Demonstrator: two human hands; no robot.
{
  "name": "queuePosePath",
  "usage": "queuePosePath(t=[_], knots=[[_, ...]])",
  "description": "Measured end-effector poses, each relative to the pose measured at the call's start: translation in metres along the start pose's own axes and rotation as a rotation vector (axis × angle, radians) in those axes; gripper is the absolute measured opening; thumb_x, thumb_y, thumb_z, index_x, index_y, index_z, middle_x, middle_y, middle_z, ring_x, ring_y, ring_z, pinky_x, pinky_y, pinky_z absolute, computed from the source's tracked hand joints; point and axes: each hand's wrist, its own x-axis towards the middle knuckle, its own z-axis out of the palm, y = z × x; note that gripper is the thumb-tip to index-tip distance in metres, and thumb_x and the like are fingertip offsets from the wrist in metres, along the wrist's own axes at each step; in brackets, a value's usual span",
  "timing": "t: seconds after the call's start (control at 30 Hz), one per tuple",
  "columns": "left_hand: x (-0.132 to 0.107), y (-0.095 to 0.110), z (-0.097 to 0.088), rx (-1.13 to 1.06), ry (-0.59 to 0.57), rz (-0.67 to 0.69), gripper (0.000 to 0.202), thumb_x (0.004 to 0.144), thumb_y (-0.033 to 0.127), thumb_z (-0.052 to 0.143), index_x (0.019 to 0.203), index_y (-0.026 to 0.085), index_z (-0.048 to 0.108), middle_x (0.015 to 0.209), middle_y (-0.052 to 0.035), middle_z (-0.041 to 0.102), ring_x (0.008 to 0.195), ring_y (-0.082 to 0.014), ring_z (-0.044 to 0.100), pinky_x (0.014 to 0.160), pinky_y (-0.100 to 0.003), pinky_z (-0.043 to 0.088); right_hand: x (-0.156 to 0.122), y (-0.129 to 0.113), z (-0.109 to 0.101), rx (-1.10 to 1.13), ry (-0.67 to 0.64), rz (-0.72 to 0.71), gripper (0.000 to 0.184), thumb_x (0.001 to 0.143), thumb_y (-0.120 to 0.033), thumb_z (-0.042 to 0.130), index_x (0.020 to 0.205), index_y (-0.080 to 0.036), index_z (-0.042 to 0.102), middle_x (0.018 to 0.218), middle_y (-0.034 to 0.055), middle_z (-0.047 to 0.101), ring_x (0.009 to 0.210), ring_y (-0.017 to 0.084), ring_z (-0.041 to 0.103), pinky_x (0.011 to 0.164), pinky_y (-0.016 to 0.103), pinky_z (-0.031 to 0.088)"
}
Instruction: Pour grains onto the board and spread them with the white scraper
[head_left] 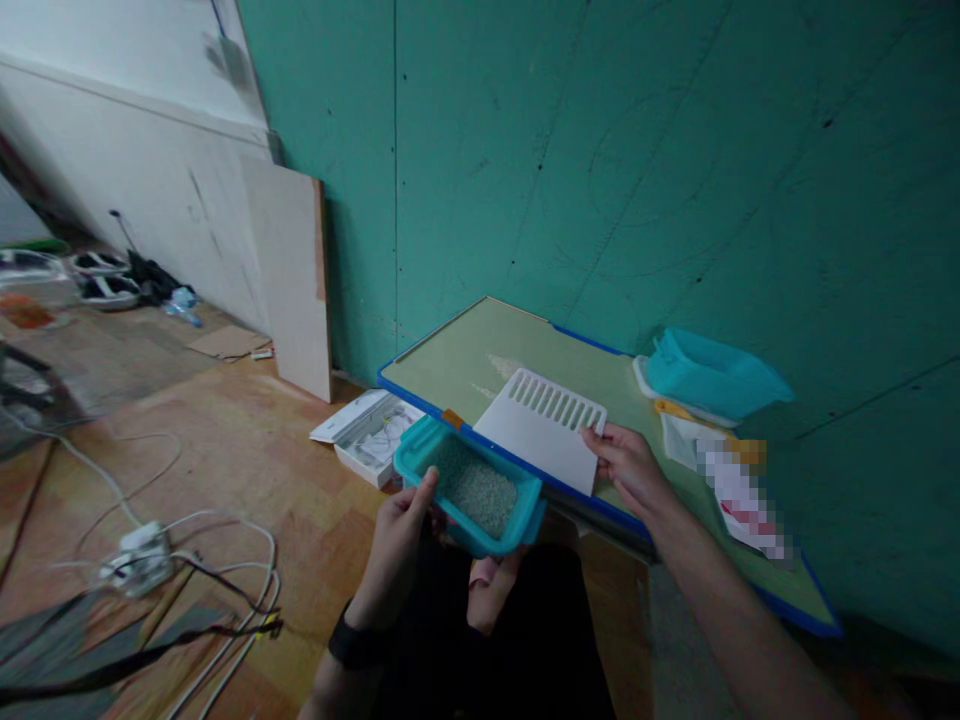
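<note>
My left hand (409, 515) grips the near left side of a small turquoise plastic tub (534, 500), thumb over the rim. Pale grey granules (484, 490) lie inside it, and the tub sits just below the table's front edge. My right hand (619, 460) pinches the right edge of a flat white plate (529, 430) with a row of slots along its far side. The plate rests on or just above the table (480, 335), reaching its front edge. Beyond it, a thin scatter of pale grains (506, 365) lies on the tabletop. Bare skin shows beneath the tub, partly hidden.
A larger turquoise bin (712, 375) and a partly blurred packet (742, 490) sit at the table's right. On the floor are an open white box (371, 440), a power strip (142, 560) and loose cables. A board (289, 280) leans against the green wall (480, 150).
</note>
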Motion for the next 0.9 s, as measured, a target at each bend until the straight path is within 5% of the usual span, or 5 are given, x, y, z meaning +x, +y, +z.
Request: queuePosePath(t=[0.27,0.47,0.9], knots=[[-0.003,0.0,-0.001,0.004,0.006,0.003,0.061,0.066,0.072,0.067,0.043,0.016,0.057,0.035,-0.001,0.05,0.031,-0.0081,0.043,0.033,-0.019,0.029,-0.006,-0.011,-0.042,0.04,0.197,-0.086,0.046,0.054,-0.048,0.086,0.081,-0.017,0.066,0.076,0.0061,0.073,0.064,0.022,0.068,0.049,0.028,0.05],[0.003,-0.01,-0.004,-0.013,0.023,0.019,0.061,0.064,0.073,0.068,0.044,0.016,0.056,0.036,-0.0014,0.052,0.031,-0.0094,0.045,0.033,-0.02,0.031,-0.003,0.005,-0.073,-0.061,0.373,-0.12,0.047,0.055,-0.049,0.084,0.085,-0.016,0.067,0.076,0.0067,0.074,0.063,0.023,0.068,0.048,0.029,0.049],[0.005,-0.013,-0.006,-0.021,0.007,0.027,0.06,0.066,0.072,0.067,0.045,0.016,0.057,0.036,0.0,0.05,0.032,-0.01,0.046,0.034,-0.021,0.033,0.02,0.004,-0.03,-0.083,0.199,-0.079,0.045,0.057,-0.051,0.08,0.081,-0.016,0.065,0.073,0.0056,0.073,0.062,0.023,0.068,0.052,0.031,0.052]])
